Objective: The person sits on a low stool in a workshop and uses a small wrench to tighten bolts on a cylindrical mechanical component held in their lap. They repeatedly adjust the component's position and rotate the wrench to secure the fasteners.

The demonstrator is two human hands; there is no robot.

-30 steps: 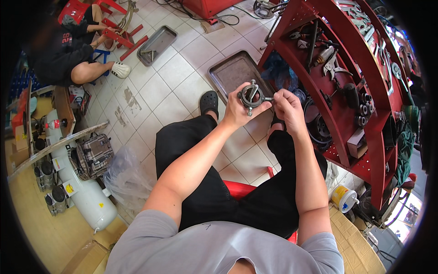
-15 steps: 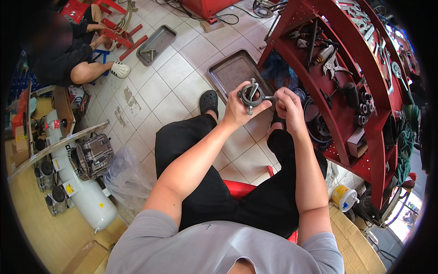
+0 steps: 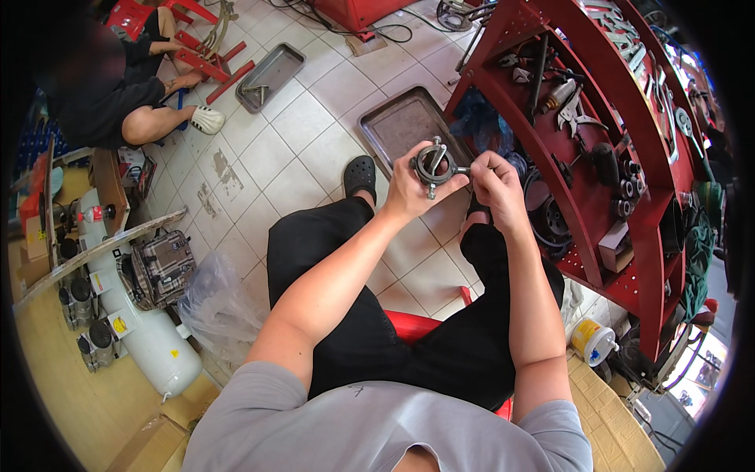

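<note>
A red tool rack (image 3: pixel 655 271) fills the upper right, beside a metal tray (image 3: pixel 395 119). Near upper centre, the left hand (image 3: pixel 410 191), beside the pinching right hand (image 3: pixel 500 187), grasps a dark metal ring (image 3: pixel 421 164) between thumb and fingers; its rod (image 3: pixel 462 170) reaches the right fingertips.

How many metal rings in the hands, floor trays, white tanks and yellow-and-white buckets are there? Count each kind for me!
Metal ring, in the left hand: 1
Floor trays, nearer and farther: 2
White tank: 1
Yellow-and-white bucket: 1
Total: 5

dull metal ring (image 3: pixel 432 180), glossy tiles (image 3: pixel 294 193)
</note>
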